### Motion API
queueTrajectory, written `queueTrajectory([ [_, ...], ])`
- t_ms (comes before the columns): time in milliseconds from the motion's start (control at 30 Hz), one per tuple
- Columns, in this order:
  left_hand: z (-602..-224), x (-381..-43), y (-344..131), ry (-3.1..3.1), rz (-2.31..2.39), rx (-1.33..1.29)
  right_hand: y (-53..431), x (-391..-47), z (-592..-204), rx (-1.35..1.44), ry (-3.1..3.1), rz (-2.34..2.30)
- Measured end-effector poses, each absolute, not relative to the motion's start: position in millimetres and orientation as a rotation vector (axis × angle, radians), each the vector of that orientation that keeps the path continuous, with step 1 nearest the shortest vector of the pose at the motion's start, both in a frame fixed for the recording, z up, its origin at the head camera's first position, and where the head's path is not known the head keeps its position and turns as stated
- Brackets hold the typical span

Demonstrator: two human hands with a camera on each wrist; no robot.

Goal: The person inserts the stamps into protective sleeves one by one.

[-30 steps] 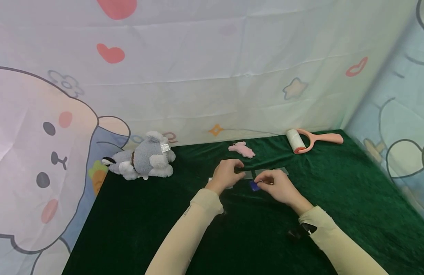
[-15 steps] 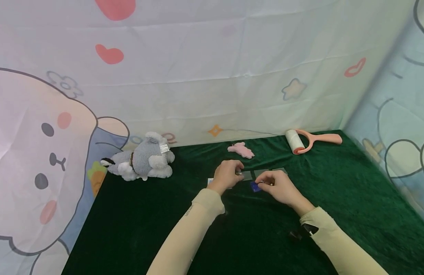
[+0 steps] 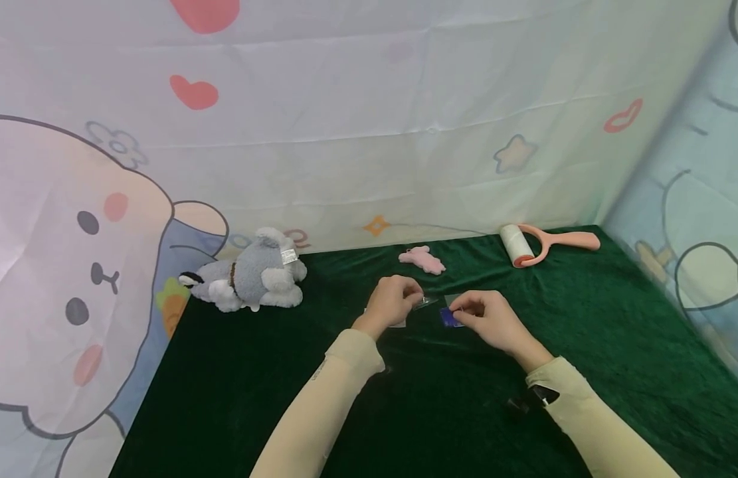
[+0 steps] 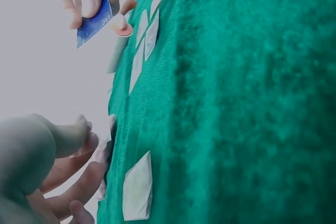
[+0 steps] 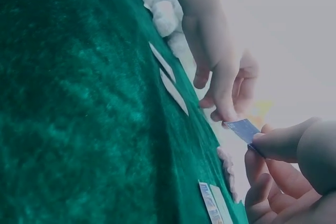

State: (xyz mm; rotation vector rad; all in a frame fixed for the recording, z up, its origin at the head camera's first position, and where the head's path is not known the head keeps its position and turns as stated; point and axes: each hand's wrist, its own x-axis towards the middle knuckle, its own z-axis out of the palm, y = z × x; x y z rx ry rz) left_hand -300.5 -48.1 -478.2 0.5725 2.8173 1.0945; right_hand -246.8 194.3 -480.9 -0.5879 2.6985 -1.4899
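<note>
My right hand (image 3: 491, 322) pinches a small flat blue card (image 3: 450, 317) between thumb and fingertips. White marks show on the card (image 4: 94, 27) in the left wrist view, too small to read. Across from it, my left hand (image 3: 391, 304) pinches a thin clear piece (image 3: 425, 302), slightly tilted at its fingertips; its kind is unclear. The two hands are apart in the head view. Flat pale pieces lie on the green cloth near them: one (image 3: 398, 325) partly under the left hand, others (image 4: 142, 27) further right in the left wrist view. Two more flat pieces (image 5: 173, 93) appear in the right wrist view.
A grey plush animal (image 3: 258, 275) lies at the back left of the green cloth (image 3: 255, 385). Behind the hands is a small pink plush (image 3: 422, 259). A lint roller (image 3: 545, 243) with a pink handle rests at the back right, before a printed curtain (image 3: 345, 133).
My right hand has shifted slightly right with the blue card. The flat piece by my left fingertips now stands tilted, and my left hand has drawn back slightly left.
</note>
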Motion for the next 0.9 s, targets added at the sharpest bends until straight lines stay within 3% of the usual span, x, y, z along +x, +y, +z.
queueTrajectory([
  [900, -478.5, -280.7, -90.0, 2.627, 1.348, 0.637, 166.9, -257.2, -469.7, -0.562, 2.757, -1.656],
])
